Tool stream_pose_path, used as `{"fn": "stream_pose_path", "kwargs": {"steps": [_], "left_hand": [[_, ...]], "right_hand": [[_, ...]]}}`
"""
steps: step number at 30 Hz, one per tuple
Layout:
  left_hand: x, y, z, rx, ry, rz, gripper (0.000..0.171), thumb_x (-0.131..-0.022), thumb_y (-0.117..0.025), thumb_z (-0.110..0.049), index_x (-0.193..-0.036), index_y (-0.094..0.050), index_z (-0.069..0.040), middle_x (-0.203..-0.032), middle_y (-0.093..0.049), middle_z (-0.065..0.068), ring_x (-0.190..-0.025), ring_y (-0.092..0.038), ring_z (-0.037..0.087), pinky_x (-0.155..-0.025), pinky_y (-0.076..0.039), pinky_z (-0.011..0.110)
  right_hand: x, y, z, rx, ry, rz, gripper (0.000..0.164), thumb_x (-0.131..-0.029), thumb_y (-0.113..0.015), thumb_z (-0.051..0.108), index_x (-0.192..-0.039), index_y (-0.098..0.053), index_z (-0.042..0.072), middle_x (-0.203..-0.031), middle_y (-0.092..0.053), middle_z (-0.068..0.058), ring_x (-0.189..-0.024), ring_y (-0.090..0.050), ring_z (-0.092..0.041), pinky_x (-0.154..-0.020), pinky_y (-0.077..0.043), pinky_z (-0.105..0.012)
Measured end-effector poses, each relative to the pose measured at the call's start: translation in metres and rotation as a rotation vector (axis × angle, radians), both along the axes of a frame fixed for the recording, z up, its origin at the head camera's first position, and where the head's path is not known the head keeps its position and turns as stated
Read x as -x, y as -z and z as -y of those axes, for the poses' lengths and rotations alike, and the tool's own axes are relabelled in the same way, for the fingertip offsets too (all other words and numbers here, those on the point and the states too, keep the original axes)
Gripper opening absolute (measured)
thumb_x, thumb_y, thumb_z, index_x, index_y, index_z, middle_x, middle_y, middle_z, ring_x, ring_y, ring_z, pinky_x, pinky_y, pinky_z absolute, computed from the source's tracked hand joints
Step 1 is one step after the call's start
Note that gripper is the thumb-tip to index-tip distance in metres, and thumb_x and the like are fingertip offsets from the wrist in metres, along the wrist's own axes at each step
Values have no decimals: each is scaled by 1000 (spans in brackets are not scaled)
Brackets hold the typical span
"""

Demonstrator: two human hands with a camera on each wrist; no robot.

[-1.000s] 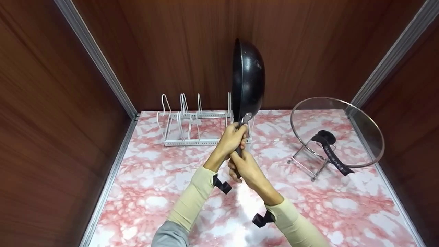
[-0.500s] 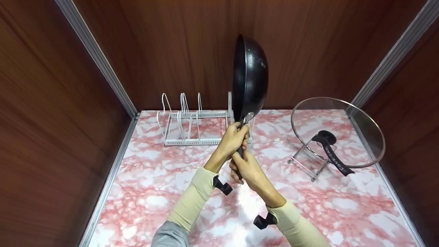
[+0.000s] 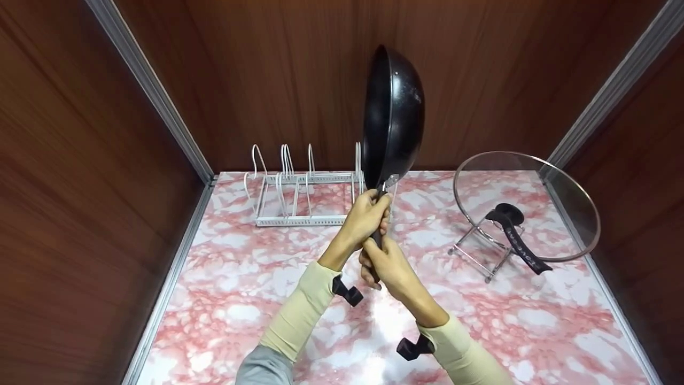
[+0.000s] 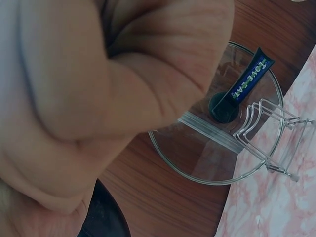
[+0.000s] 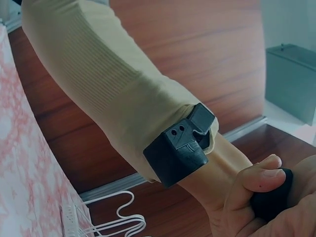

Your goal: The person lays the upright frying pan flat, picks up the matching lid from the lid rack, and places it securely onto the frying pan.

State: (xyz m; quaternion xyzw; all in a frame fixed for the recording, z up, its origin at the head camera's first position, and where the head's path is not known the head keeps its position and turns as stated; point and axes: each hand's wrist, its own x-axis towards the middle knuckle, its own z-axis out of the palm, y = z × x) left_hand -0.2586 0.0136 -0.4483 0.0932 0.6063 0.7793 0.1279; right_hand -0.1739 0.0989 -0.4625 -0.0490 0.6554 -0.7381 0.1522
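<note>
In the head view a black wok (image 3: 403,115) is held up on edge, its hollow side facing left and its handle pointing down toward me. My left hand (image 3: 364,218) grips the handle just below the metal bracket. Lower on the same handle, my right hand (image 3: 389,267) is wrapped round it. Behind the wok's lower part stands a white wire rack (image 3: 302,221), whose right end is partly hidden by the wok and my left hand. In the left wrist view the wok (image 4: 104,217) shows only as a dark edge. The right wrist view shows the black handle end (image 5: 271,195) between curled fingers.
A glass lid (image 3: 556,214) with a black handle leans on a small chrome wire stand (image 3: 481,256) at the right. Brown wood-grain panels with metal edge strips (image 3: 160,91) enclose the pink-and-white marbled tabletop (image 3: 240,310) at the back and both sides.
The wok has risen slightly and shifted a little to the right, tilting somewhat rightward at the top. Both hands have kept their grip on its handle. The rack and lid have not moved.
</note>
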Motion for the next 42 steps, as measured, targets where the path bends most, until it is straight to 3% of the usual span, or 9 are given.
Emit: {"fn": "stream_pose_path", "kwargs": {"steps": [29, 42], "left_hand": [[-10, -1, 1, 4, 3, -13, 10, -109, -53, -13, -102, -48, -7, -69, -50, 0, -47, -48, 6, -43, -43, 19], [-15, 3, 2, 20, -25, -67, 8, -107, -55, -12, -103, -49, -7, -71, -53, 2, -49, -50, 6, -45, -46, 19]], "right_hand": [[-9, 1, -5, -5, -34, -26, 34, -108, -41, 15, -74, -45, 7, -63, -45, 1, -41, -46, -9, -36, -36, -23], [-12, 9, -7, 43, -46, -39, 33, -107, -44, 14, -75, -44, 7, -59, -44, 1, -41, -45, -10, -36, -36, -25]]}}
